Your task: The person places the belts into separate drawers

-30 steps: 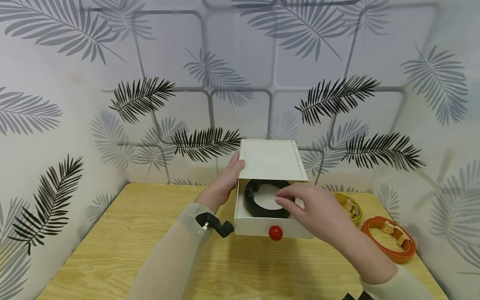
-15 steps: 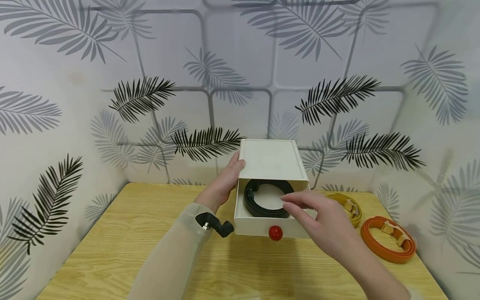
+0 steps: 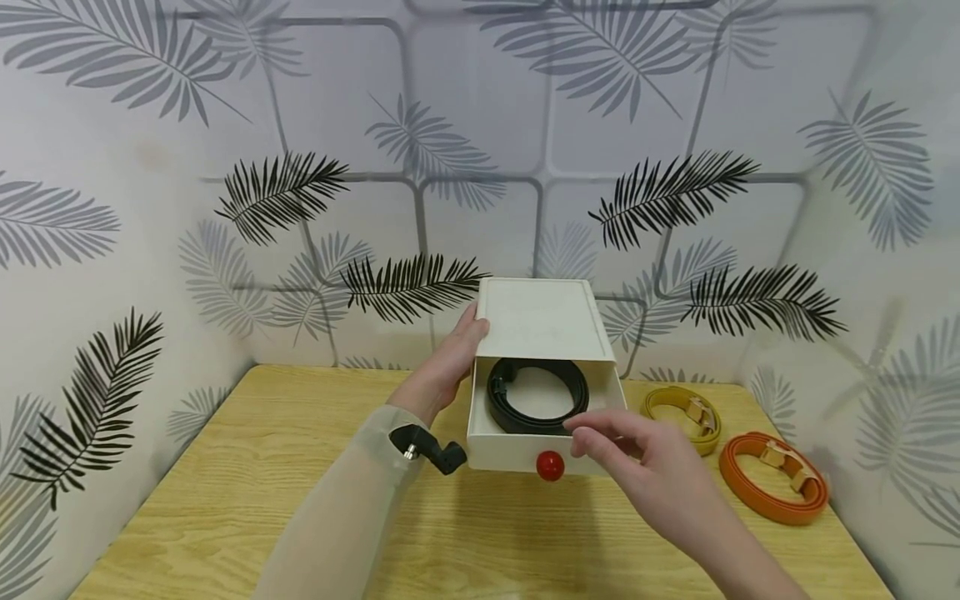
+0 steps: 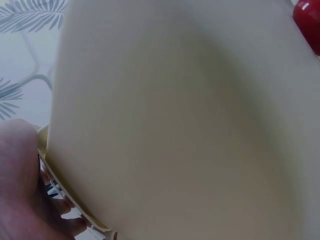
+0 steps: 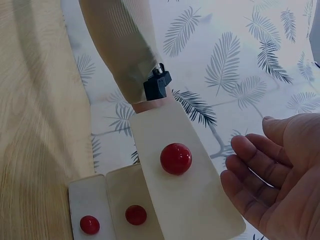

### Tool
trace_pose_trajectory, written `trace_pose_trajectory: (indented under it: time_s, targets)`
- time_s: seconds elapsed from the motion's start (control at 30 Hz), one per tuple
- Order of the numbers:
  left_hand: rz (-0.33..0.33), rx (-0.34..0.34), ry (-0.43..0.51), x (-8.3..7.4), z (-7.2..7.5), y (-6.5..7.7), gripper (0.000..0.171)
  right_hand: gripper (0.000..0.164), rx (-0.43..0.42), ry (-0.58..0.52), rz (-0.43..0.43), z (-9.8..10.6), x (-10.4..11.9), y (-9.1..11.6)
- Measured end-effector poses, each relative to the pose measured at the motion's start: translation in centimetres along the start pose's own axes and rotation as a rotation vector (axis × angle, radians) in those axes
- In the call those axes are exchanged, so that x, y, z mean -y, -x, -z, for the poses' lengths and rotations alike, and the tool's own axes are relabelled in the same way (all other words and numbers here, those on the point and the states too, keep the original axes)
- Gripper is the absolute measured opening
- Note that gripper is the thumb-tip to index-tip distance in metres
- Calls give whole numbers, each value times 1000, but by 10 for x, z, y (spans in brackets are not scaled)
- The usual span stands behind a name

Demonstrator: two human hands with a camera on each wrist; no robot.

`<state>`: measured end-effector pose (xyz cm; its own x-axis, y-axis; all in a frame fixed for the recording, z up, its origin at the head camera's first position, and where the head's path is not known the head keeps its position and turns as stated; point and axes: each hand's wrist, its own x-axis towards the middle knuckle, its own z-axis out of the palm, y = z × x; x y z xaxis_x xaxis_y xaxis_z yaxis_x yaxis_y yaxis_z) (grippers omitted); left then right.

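Note:
A coiled black belt lies in the pulled-out top drawer of a small white drawer cabinet. The drawer's front bears a round red knob. My left hand holds the cabinet at its left side, thumb at the upper edge; in the left wrist view, fingers show past a pale edge. My right hand hovers by the drawer's front right corner, its fingertips close to the front rim. In the right wrist view its fingers are loosely bent with nothing between them.
A coiled yellow belt and a coiled orange belt lie right of the cabinet on the wooden table. Lower drawers with red knobs show in the right wrist view. A leaf-patterned wall rises behind.
My right hand has drawn back from over the black belt toward the drawer's front right, uncovering more of the belt. The left hand, cabinet and belts have stayed in place.

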<state>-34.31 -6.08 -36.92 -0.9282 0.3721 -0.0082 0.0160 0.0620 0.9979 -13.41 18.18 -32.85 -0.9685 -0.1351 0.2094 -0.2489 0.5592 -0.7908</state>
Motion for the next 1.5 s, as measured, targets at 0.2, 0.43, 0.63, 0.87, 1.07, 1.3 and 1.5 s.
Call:
trace_pose_trajectory:
  time_s: [0.2,0.43,0.63,0.87,1.07,1.3,1.5]
  targets:
    - [3,2,-1,0,0,1,66,21,10,-42,-28,-3,-2,6]
    - [-1,1,0,0,0,0,66,23,49,-102,-78,-7,-6,8]
    - [4,-3,-2,0,0,-2,68,25,118,-150,-150,-10,-14,9]
    - [2,-7,3,1,0,-2,66,30,166,-215,-114,-16,-26,9]
    - [2,-8,6,1,0,-1,67,39,189,-230,-171,-23,-33,10]
    - [5,-9,7,0,0,-1,67,42,199,-245,-201,-30,-41,9]
    - [0,-9,6,1,-1,0,67,46,216,-246,-240,-37,-48,8]
